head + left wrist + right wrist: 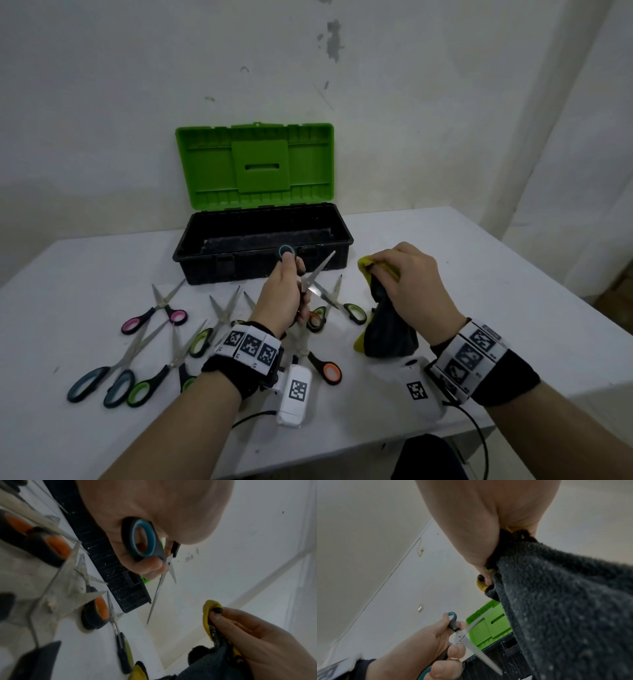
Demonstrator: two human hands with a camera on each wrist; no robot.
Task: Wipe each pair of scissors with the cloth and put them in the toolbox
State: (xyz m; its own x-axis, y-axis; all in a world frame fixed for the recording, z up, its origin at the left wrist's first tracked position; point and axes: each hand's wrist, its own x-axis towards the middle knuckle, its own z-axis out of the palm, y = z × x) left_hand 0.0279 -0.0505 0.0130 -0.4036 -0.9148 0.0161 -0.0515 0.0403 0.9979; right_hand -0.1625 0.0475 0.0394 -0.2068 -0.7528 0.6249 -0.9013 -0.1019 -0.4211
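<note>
My left hand (pixel 286 294) grips a pair of teal-handled scissors (pixel 310 277) by the handles, lifted above the table with the blades spread apart (pixel 160 586) (pixel 471 642). My right hand (pixel 407 277) clutches a dark grey cloth with a yellow edge (pixel 387 329), which hangs down to the table (pixel 565 601). Cloth and blades are a little apart. The black toolbox (pixel 198 253) stands open behind the hands, its green lid (pixel 255 166) upright; nothing shows inside it.
Several more scissors lie on the white table (pixel 479 260): a pink-handled pair (pixel 156 313), a grey-blue pair (pixel 102 380), green-handled pairs (pixel 161 373) (pixel 342 303), and an orange-handled pair (pixel 323 368). A wall stands close behind the toolbox.
</note>
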